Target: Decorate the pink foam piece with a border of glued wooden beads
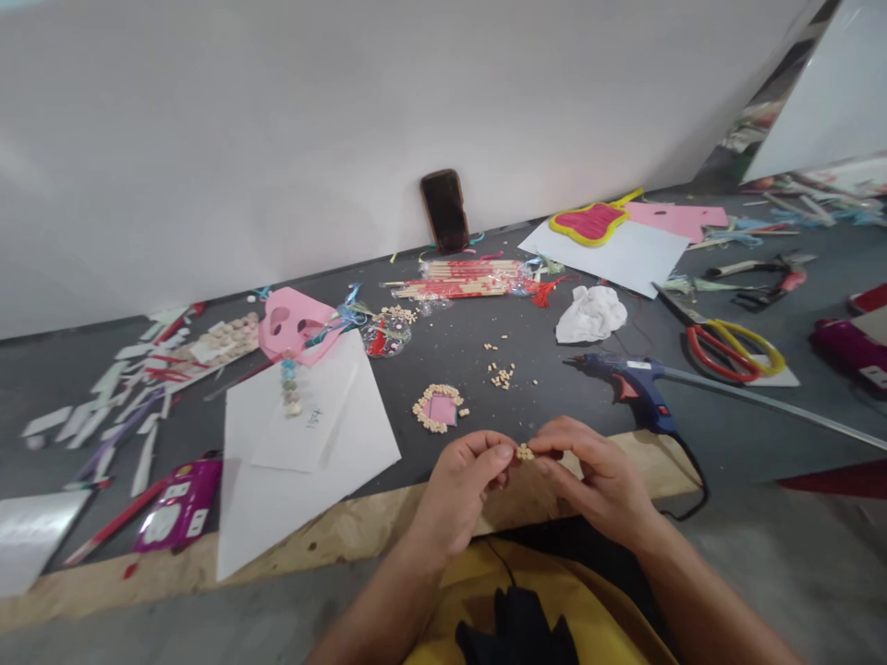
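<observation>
Small pale cluster (525,453) between left hand (461,485) and right hand (596,476) (glue gun (643,390) nearby).

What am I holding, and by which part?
A small cluster of pale wooden pieces, pinched at its left edge by the left hand and at its right edge by the right hand.

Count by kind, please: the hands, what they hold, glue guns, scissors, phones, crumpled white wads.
Left hand and right hand: 2
Held cluster of small tan pieces: 1
Glue gun: 1
Pair of scissors: 1
Smartphone: 1
Crumpled white wad: 1
Total: 7
</observation>
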A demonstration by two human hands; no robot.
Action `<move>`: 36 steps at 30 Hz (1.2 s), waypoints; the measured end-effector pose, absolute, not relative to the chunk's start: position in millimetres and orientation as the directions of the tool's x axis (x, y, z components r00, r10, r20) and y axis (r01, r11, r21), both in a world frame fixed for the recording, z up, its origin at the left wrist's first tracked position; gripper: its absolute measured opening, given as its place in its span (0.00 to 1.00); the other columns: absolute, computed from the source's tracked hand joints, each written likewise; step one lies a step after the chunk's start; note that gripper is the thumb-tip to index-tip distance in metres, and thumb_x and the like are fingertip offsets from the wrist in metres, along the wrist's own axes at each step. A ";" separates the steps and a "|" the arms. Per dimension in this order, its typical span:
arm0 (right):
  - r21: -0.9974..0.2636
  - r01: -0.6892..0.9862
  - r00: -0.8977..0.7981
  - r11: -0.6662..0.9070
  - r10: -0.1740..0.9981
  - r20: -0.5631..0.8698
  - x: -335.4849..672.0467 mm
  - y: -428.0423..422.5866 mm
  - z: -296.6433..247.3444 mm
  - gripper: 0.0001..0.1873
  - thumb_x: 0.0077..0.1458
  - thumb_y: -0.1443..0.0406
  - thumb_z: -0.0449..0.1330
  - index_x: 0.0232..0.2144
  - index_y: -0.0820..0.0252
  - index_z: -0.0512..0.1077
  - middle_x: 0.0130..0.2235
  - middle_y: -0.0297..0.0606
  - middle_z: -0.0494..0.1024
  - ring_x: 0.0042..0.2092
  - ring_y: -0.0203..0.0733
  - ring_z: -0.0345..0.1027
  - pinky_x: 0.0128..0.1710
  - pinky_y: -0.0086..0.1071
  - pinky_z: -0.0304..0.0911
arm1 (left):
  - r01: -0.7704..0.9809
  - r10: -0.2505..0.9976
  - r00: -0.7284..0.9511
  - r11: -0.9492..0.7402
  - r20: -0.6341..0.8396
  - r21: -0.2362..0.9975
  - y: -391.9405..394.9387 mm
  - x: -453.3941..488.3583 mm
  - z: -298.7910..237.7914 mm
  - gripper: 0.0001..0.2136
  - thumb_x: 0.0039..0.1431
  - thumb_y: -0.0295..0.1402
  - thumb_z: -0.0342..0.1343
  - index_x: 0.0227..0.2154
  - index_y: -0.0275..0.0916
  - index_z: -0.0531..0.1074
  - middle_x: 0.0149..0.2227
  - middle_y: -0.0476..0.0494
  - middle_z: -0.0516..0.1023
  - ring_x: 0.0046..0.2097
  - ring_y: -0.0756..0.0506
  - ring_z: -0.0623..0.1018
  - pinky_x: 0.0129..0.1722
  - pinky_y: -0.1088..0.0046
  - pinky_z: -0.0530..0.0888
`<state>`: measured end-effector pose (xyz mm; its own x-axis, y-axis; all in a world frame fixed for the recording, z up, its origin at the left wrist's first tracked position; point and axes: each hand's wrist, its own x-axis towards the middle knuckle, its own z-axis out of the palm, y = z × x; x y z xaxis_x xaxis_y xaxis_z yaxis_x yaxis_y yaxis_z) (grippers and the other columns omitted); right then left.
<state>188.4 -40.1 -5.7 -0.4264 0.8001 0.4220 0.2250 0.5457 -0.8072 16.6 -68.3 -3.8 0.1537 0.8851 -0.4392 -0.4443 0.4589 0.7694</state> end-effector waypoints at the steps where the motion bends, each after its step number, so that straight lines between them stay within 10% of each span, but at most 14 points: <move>1: -0.798 0.243 -0.426 0.552 0.800 0.423 189.0 -39.9 -5.3 0.09 0.56 0.72 0.57 0.38 0.56 0.72 0.32 0.36 0.76 0.35 0.36 0.70 0.33 0.29 0.67 | -0.440 0.886 0.149 0.457 -0.439 0.773 -68.1 16.7 -3.8 0.09 0.48 0.36 0.63 0.26 0.35 0.75 0.24 0.49 0.72 0.25 0.54 0.64 0.28 0.77 0.59; 36: -0.825 0.295 -0.358 0.482 0.857 0.372 188.6 -46.0 -16.5 0.12 0.56 0.69 0.58 0.43 0.54 0.69 0.35 0.37 0.76 0.34 0.36 0.70 0.33 0.30 0.69 | -0.432 0.895 0.157 0.443 -0.418 0.786 -68.4 21.6 -4.8 0.15 0.46 0.43 0.66 0.26 0.35 0.74 0.23 0.51 0.69 0.25 0.54 0.62 0.28 0.75 0.60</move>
